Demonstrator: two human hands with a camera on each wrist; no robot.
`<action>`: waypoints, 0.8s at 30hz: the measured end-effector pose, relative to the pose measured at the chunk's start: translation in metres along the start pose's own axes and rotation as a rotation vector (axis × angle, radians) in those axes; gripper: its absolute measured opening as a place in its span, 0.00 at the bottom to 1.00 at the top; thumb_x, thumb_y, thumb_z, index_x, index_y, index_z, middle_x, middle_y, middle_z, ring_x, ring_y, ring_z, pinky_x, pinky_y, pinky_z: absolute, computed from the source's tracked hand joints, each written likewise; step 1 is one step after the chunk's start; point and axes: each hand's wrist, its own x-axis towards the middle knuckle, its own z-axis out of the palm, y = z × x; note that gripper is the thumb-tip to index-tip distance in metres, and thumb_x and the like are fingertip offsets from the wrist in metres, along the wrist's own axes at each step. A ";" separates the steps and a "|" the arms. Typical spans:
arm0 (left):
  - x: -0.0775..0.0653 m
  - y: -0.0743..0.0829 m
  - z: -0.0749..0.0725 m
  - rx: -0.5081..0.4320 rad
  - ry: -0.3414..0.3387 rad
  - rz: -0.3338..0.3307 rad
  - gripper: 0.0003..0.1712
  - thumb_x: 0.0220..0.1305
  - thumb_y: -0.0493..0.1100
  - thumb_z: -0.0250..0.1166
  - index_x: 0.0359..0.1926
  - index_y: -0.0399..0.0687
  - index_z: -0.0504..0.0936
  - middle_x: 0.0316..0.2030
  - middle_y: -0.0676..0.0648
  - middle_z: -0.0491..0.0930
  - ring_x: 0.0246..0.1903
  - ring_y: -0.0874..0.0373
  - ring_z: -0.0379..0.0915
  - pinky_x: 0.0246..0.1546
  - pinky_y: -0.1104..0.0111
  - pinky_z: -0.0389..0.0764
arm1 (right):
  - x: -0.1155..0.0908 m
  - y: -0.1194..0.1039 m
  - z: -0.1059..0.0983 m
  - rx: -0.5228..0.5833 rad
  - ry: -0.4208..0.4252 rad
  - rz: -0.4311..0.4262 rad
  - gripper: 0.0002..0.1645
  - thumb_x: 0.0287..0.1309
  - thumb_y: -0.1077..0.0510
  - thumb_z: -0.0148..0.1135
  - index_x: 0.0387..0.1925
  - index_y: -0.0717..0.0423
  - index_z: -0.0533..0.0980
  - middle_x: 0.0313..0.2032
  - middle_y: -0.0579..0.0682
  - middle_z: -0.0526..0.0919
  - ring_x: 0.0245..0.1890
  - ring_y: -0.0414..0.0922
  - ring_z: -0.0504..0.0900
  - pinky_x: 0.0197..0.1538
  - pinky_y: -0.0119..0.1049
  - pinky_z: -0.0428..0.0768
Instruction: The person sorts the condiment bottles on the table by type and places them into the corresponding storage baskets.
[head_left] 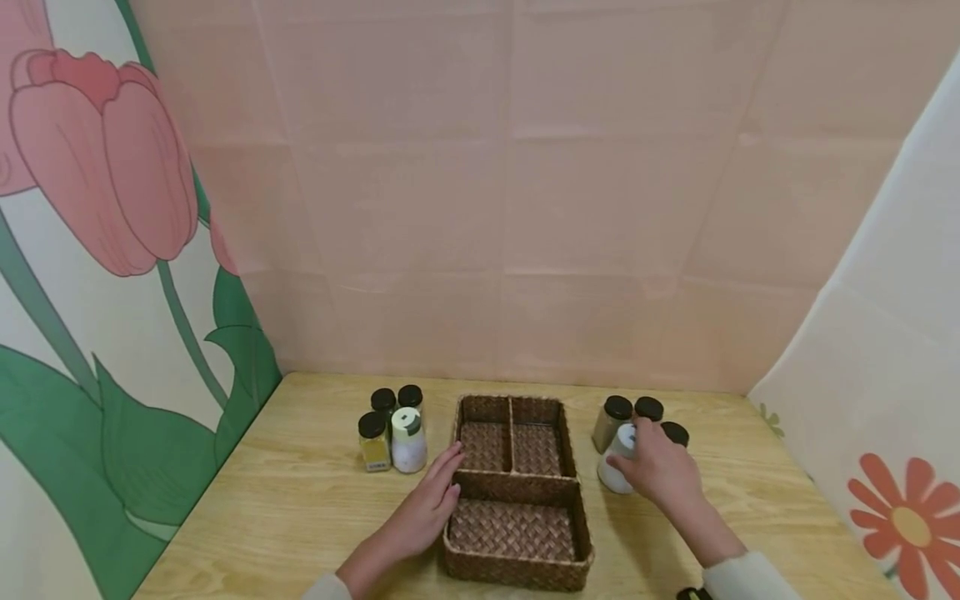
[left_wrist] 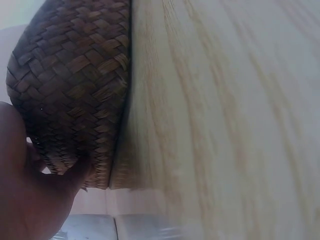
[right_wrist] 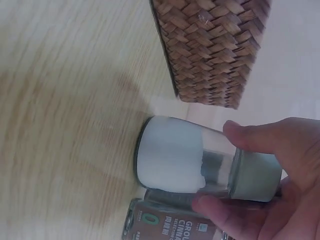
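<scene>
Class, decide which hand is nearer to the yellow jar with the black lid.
Left. The left hand holds the woven basket, just right of the yellow jar; the right hand is across the basket, gripping the white-filled shaker.

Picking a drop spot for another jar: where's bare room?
Free: table left of the left jar cluster and right of the right jar cluster; all three basket compartments. Crowded: both clusters, the right hand gripping a white shaker; basket's left side, held by the left hand.
</scene>
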 end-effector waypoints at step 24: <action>0.000 0.000 0.000 -0.017 0.007 0.004 0.28 0.74 0.46 0.42 0.72 0.54 0.51 0.72 0.56 0.41 0.70 0.52 0.45 0.64 0.50 0.59 | -0.019 -0.008 -0.030 0.312 0.064 -0.091 0.50 0.39 0.34 0.71 0.57 0.60 0.67 0.45 0.59 0.78 0.41 0.53 0.78 0.35 0.43 0.77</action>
